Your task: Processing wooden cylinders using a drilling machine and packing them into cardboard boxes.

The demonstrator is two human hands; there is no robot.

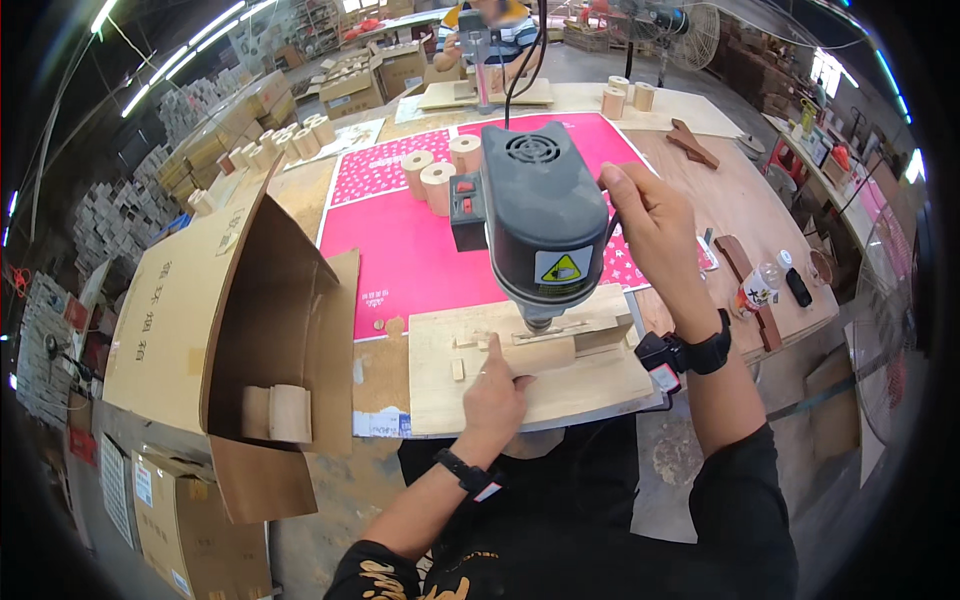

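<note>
In front of me stands a small bench drill press (545, 200) with a dark grey housing. My right hand (650, 215) is closed round its feed handle at the right side. Below the chuck (538, 322) lies a pale wooden jig board (450, 320) with strips fixed on it. A rounded pale wooden block (545, 356) rests against these strips under the chuck. My left hand (494, 400) is at the block's left end, index finger stretched along the end and thumb at its near side. The remaining left fingers are curled; the drill tip is hard to make out.
An open cardboard box (165, 310) on the left holds wooden pieces (290, 413). Wooden cylinders (437, 187) stand on a pink sheet (400, 265) behind the press. At right lie dark wooden pieces (692, 145) and a cup (752, 292). Another person (520, 40) sits opposite.
</note>
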